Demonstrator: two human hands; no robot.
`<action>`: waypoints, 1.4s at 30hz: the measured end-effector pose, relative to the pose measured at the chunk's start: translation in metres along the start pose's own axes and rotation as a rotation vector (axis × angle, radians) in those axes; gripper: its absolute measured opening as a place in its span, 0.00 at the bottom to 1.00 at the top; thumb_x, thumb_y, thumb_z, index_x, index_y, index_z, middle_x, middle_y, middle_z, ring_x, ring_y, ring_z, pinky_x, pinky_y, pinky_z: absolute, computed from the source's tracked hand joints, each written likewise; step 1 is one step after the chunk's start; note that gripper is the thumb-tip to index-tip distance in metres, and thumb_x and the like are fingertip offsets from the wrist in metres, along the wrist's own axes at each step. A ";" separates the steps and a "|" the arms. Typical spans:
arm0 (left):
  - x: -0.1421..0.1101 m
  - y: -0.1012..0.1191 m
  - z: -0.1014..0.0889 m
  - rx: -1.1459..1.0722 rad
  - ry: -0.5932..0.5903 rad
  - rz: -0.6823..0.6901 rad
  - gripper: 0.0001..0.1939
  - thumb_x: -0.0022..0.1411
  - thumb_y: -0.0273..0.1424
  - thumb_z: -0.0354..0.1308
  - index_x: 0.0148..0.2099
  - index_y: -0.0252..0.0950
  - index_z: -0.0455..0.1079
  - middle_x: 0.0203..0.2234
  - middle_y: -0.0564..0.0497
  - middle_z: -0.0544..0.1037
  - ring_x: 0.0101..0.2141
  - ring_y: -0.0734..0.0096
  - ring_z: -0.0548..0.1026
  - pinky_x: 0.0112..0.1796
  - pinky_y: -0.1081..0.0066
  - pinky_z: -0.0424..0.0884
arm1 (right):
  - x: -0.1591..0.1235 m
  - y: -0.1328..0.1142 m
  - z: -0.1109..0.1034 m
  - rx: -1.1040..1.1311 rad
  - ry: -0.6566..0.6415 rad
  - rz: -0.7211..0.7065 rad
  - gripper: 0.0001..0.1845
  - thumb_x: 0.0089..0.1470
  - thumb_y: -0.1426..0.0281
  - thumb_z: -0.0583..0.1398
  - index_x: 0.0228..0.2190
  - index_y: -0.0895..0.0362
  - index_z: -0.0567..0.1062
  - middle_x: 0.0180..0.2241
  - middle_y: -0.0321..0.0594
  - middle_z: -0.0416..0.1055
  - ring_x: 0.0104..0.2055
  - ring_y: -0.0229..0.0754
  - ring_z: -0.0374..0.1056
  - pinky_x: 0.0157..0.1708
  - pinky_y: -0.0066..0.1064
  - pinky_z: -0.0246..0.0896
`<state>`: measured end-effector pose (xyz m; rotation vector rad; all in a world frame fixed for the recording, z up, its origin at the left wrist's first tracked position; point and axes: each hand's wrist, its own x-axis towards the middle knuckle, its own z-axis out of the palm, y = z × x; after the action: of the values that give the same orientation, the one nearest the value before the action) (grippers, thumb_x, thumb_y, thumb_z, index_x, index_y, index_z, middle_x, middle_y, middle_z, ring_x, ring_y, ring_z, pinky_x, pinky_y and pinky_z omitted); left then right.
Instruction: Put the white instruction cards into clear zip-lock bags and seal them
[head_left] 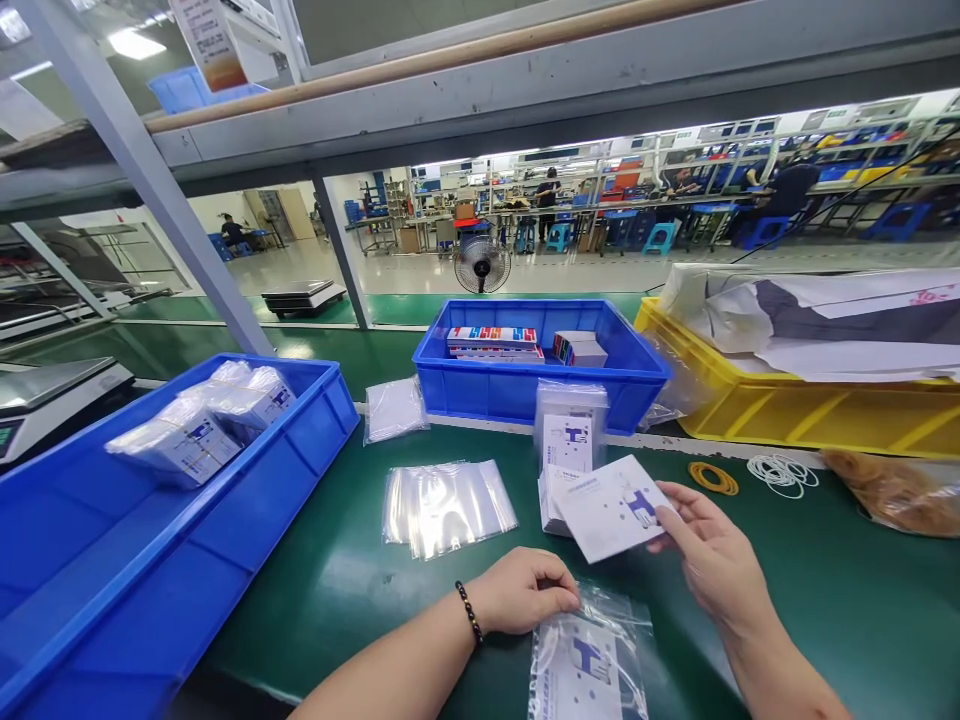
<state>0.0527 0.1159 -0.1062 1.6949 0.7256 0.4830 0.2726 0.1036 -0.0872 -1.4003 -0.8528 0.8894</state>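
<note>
My right hand (709, 545) pinches a white printed booklet (619, 508) with a purple design by its right edge, held tilted over a stack of similar booklets (553, 515). Near the front of the table, my left hand (525, 592) grips the top edge of a clear plastic bag (634, 625). Inside that bag lies a printed white sheet or booklet (585, 675) with the same purple design. Behind the stack, a filled clear bag (568, 440) leans against a blue bin. Flat clear bags (450, 508) are spread left of the stack.
A blue bin (540, 385) holding printed boxes stands at the back; another blue bin (262, 500) at left holds bundled bagged packs (187, 440). At right are a yellow crate (810, 410), yellow rubber bands (712, 478), white bands (781, 475) and a brown bag (896, 490). A shelf beam (465, 95) crosses overhead.
</note>
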 end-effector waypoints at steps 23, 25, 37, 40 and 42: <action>0.003 0.000 0.008 -0.523 0.182 -0.259 0.22 0.34 0.39 0.68 0.31 0.32 0.67 0.24 0.53 0.72 0.21 0.77 0.69 0.24 0.74 0.63 | -0.029 -0.011 0.016 -0.502 -0.956 -0.050 0.12 0.49 0.61 0.56 0.24 0.57 0.71 0.26 0.36 0.64 0.28 0.37 0.59 0.30 0.30 0.56; 0.003 0.002 0.008 -0.488 0.216 -0.281 0.18 0.37 0.39 0.66 0.24 0.31 0.66 0.18 0.55 0.71 0.20 0.77 0.68 0.24 0.74 0.62 | -0.030 -0.011 0.017 -0.461 -0.907 -0.021 0.11 0.47 0.63 0.57 0.31 0.56 0.72 0.27 0.35 0.64 0.28 0.38 0.59 0.30 0.30 0.57; 0.002 0.002 0.010 -0.395 0.286 -0.185 0.09 0.42 0.33 0.60 0.21 0.33 0.64 0.15 0.57 0.69 0.20 0.77 0.67 0.25 0.74 0.63 | -0.035 -0.008 0.029 -0.485 -0.768 -0.009 0.15 0.47 0.59 0.55 0.19 0.56 0.62 0.19 0.31 0.57 0.23 0.34 0.52 0.22 0.26 0.50; 0.002 0.000 0.011 -0.380 0.275 -0.185 0.07 0.43 0.32 0.59 0.22 0.33 0.67 0.15 0.57 0.69 0.20 0.78 0.66 0.26 0.74 0.62 | -0.038 -0.007 0.031 -0.526 -0.770 -0.072 0.14 0.48 0.60 0.54 0.19 0.56 0.62 0.19 0.31 0.57 0.23 0.34 0.51 0.22 0.26 0.49; 0.002 -0.002 0.012 -0.345 0.268 -0.176 0.06 0.43 0.30 0.59 0.22 0.32 0.68 0.16 0.57 0.69 0.20 0.78 0.65 0.25 0.75 0.61 | -0.040 -0.007 0.032 -0.550 -0.772 -0.107 0.14 0.48 0.61 0.53 0.19 0.56 0.62 0.20 0.32 0.58 0.23 0.35 0.52 0.22 0.26 0.50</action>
<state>0.0618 0.1093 -0.1112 1.2454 0.9186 0.6770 0.2262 0.0821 -0.0789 -1.4462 -1.8485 1.1862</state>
